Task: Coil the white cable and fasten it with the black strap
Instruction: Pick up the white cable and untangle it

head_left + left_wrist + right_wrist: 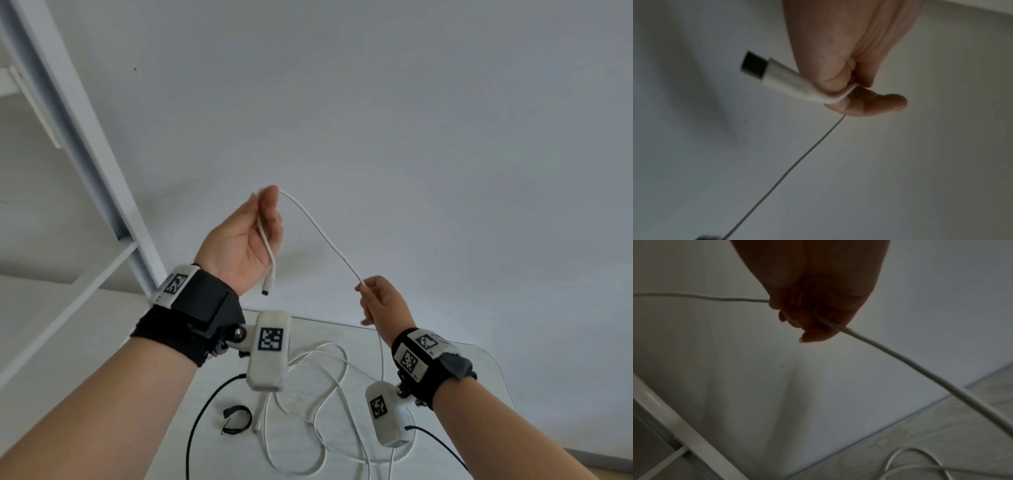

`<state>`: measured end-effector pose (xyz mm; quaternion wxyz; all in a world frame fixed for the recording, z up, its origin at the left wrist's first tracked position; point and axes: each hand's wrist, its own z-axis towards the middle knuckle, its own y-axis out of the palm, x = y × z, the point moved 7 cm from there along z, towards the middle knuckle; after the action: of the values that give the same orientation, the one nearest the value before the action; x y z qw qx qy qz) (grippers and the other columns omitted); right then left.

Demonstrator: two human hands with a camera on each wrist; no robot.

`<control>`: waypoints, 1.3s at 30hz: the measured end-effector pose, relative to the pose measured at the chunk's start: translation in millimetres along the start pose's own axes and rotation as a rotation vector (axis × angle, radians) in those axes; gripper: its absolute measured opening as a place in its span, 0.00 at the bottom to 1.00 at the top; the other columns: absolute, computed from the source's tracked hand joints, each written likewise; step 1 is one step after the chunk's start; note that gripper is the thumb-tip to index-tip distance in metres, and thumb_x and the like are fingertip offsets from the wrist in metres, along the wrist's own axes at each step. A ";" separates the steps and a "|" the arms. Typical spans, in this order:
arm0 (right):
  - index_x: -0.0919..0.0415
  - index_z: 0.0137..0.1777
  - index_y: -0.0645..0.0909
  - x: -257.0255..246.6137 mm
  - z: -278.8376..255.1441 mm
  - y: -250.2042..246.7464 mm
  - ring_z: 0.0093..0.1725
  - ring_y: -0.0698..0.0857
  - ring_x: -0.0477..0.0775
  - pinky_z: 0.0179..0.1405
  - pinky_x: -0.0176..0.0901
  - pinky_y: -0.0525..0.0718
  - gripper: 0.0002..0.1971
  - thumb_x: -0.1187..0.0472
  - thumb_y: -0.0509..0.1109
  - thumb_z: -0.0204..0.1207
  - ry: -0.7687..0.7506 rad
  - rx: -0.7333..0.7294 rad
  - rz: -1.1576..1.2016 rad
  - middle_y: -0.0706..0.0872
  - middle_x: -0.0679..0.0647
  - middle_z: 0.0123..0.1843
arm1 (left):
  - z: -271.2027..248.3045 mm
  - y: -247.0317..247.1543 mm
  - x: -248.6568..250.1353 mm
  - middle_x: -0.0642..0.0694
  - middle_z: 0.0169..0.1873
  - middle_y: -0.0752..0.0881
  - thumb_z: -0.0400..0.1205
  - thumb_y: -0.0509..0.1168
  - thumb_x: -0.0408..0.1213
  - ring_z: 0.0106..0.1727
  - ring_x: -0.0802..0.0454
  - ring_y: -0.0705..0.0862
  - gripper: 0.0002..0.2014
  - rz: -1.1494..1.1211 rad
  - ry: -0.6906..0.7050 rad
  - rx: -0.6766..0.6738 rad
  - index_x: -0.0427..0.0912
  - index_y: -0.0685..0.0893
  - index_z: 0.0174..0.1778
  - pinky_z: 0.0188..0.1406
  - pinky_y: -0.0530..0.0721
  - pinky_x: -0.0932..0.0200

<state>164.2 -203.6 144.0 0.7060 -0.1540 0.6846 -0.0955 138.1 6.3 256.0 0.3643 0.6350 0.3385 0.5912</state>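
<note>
White cable point(322, 236) runs in the air between both hands, raised in front of a pale wall point(376, 102). Left hand point(239, 243) pinches the cable near one end at its fingertips, short tail hanging down past the palm with the plug point(266, 288) at the bottom. Right hand point(383, 303) grips the cable further along, fingers curled round it; from there the cable drops to the worktop point(445, 356), where the rest lies in loose loops. Black strap point(236, 419) lies on the worktop below the left wrist, apart from both hands, just beside the other cable end.

Left wrist view shows the plug point(764, 71) up close, dark tip and white sleeve, sticking out of the left hand point(849, 56); blurred. Right wrist view is dim: right hand point(818, 305) in silhouette with the cable point(900, 360) passing through the fist, loops on the worktop point(941, 426) at lower right, white frame point(684, 431) at lower left. Only the head view shows the strap.
</note>
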 end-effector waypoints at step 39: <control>0.55 0.44 0.81 -159.2 -15.6 -14.0 0.37 0.78 0.49 0.41 0.45 0.75 0.12 0.56 0.57 0.82 -0.537 -0.153 -0.710 0.81 0.44 0.36 | -13.4 18.5 -45.8 0.36 0.45 0.91 0.85 0.55 0.34 0.51 0.39 0.89 0.15 0.910 -0.222 -0.160 0.30 0.85 0.52 0.57 0.85 0.51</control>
<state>142.7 -163.0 297.8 0.7688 -0.4505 0.3868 -0.2376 121.4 -41.6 249.4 0.1500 0.7481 -0.0617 0.6435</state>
